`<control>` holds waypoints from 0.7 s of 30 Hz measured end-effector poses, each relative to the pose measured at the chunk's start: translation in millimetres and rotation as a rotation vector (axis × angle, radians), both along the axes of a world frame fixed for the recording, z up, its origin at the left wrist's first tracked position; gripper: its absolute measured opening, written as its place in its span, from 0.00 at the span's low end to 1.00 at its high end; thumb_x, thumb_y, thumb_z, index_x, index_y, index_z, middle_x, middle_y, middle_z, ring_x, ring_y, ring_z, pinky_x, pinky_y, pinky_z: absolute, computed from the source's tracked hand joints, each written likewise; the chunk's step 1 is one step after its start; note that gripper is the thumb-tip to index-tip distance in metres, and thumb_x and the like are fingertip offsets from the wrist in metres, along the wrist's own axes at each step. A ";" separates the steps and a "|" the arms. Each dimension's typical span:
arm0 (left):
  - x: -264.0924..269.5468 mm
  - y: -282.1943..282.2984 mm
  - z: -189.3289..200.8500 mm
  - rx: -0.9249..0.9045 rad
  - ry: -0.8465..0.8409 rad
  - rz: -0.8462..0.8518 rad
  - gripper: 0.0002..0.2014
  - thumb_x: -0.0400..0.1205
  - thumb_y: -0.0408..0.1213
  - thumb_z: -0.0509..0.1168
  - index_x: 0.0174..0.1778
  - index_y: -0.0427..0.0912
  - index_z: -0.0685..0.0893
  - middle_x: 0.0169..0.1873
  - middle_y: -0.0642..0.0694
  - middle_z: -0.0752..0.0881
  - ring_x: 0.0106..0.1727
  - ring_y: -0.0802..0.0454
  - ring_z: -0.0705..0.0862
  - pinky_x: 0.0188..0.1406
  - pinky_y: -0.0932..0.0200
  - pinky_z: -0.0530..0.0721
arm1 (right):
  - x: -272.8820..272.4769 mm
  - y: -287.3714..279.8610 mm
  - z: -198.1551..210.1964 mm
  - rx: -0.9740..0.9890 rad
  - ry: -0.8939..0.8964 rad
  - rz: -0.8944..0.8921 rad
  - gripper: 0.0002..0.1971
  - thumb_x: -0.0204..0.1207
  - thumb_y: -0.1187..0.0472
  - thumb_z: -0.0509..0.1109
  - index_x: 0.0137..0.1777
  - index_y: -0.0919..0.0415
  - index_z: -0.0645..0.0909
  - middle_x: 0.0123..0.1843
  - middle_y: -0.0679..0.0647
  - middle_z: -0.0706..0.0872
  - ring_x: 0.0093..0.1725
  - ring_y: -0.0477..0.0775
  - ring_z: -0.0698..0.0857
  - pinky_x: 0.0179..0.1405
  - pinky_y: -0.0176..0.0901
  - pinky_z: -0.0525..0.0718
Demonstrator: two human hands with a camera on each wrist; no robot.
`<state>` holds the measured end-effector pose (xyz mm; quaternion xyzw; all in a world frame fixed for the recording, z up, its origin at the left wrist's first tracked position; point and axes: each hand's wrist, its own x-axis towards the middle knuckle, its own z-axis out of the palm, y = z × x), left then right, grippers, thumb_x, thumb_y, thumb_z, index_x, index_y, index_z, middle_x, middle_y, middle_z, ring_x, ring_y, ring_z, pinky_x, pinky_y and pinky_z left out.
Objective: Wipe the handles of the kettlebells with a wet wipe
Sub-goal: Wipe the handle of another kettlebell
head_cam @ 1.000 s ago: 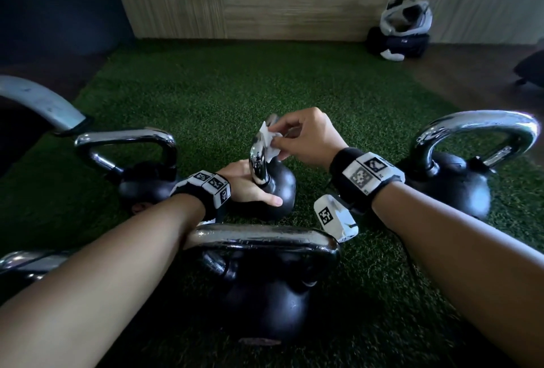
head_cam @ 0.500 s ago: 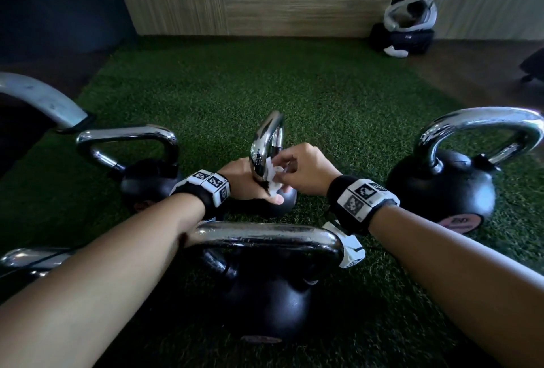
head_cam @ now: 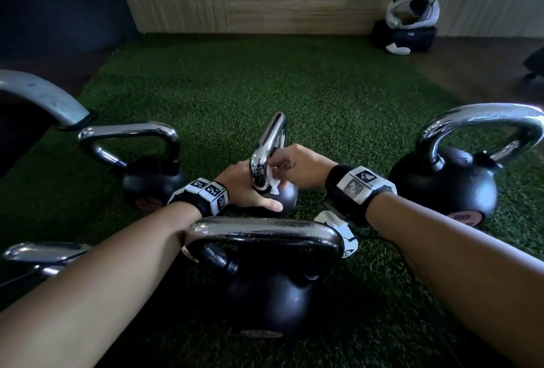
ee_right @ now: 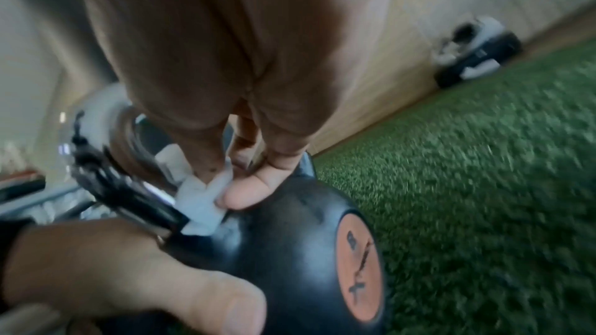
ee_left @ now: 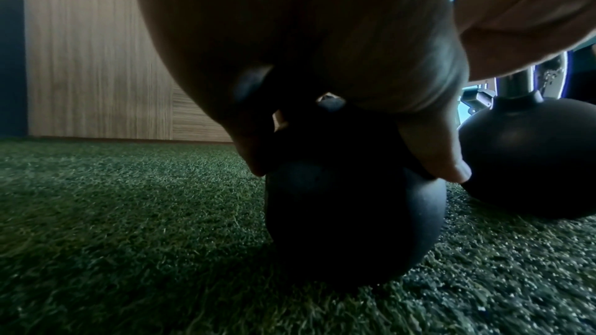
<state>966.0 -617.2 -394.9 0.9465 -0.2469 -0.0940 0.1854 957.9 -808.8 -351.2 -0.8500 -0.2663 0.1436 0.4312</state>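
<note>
A small black kettlebell (head_cam: 284, 198) with a chrome handle (head_cam: 269, 143) stands on green turf at the centre. My left hand (head_cam: 244, 188) grips its ball (ee_left: 351, 213) from the left, thumb (ee_right: 206, 297) across the front. My right hand (head_cam: 297, 167) pinches a white wet wipe (head_cam: 273, 180) against the lower part of the handle, where it meets the ball. In the right wrist view the wipe (ee_right: 203, 203) sits under my fingertips (ee_right: 248, 192) at the handle's base. The far side of the handle is hidden by my fingers.
Other chrome-handled kettlebells stand around: one at the left (head_cam: 147, 167), a large one at the right (head_cam: 450, 182), one close in front (head_cam: 265, 273), another handle at the bottom left (head_cam: 41, 252). A helmet on a bag (head_cam: 410, 20) lies by the wooden wall. A grey curved bar (head_cam: 41, 96) is at the left.
My right hand has slid the wipe down the handle from near its top to its base. The left hand has stayed on the ball.
</note>
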 end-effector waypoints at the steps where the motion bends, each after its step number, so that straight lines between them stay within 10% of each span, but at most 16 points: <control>1: -1.1 -1.1 2.5 0.004 0.001 -0.002 0.21 0.69 0.65 0.80 0.49 0.59 0.86 0.48 0.63 0.86 0.53 0.59 0.84 0.62 0.54 0.84 | 1.3 0.8 0.9 -0.044 -0.027 0.006 0.09 0.82 0.71 0.71 0.51 0.60 0.93 0.50 0.58 0.94 0.47 0.65 0.93 0.49 0.55 0.93; 7: -1.0 3.4 -6.0 -0.025 -0.016 0.045 0.25 0.65 0.71 0.78 0.45 0.59 0.82 0.45 0.63 0.85 0.49 0.62 0.85 0.57 0.52 0.87 | -2.4 -6.6 7.9 0.203 0.254 0.080 0.09 0.80 0.74 0.73 0.58 0.74 0.87 0.53 0.66 0.93 0.45 0.53 0.91 0.45 0.39 0.90; 10: -6.2 -0.3 -3.3 -0.038 -0.051 0.019 0.24 0.67 0.64 0.81 0.47 0.55 0.82 0.45 0.62 0.81 0.50 0.56 0.84 0.56 0.51 0.87 | 0.1 -12.2 2.8 0.350 0.439 0.133 0.24 0.72 0.66 0.79 0.62 0.84 0.81 0.59 0.78 0.87 0.53 0.64 0.87 0.58 0.50 0.89; 16: -2.2 0.7 -9.9 -0.072 -0.037 0.020 0.44 0.60 0.75 0.77 0.71 0.62 0.79 0.72 0.55 0.82 0.72 0.52 0.82 0.75 0.50 0.80 | 11.5 -6.3 0.0 0.716 0.597 -0.124 0.15 0.78 0.75 0.71 0.63 0.83 0.81 0.54 0.68 0.89 0.43 0.52 0.93 0.48 0.41 0.93; 21: -8.2 -1.0 -1.4 -0.128 0.004 0.067 0.43 0.64 0.57 0.87 0.75 0.59 0.79 0.73 0.57 0.80 0.72 0.55 0.79 0.76 0.55 0.78 | 12.7 -9.5 -5.0 0.709 0.690 -0.084 0.20 0.70 0.70 0.75 0.60 0.80 0.83 0.53 0.66 0.91 0.47 0.55 0.93 0.60 0.46 0.91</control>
